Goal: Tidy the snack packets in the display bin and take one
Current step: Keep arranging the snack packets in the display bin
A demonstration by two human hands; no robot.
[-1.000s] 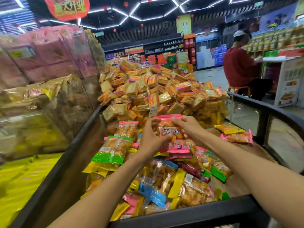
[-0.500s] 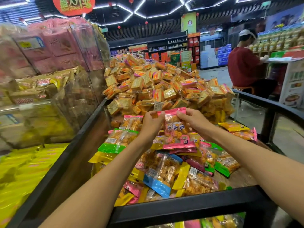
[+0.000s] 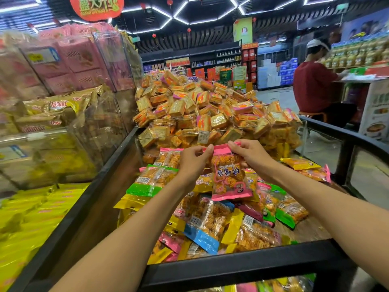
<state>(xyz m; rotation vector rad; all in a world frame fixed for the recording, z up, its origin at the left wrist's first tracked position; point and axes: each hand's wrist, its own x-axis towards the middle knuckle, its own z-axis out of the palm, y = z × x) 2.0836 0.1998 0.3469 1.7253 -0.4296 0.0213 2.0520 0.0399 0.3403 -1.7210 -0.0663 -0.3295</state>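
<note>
Packets in a bin, one held above them

Loose snack packets (image 3: 210, 220) lie heaped in the display bin (image 3: 242, 268). Above the heap, the left hand (image 3: 194, 163) and right hand (image 3: 251, 153) pinch the top edge of one hanging packet (image 3: 229, 178). Behind a clear divider (image 3: 221, 133) rises a taller pile of wrapped blocks (image 3: 210, 108). Left of the bin stand stacked clear cases (image 3: 63, 102).

Glossy clear plastic snack packet (image 3: 230, 175); matt black display bin (image 3: 242, 264) rim, wood-grain floor at its right edge.
</note>
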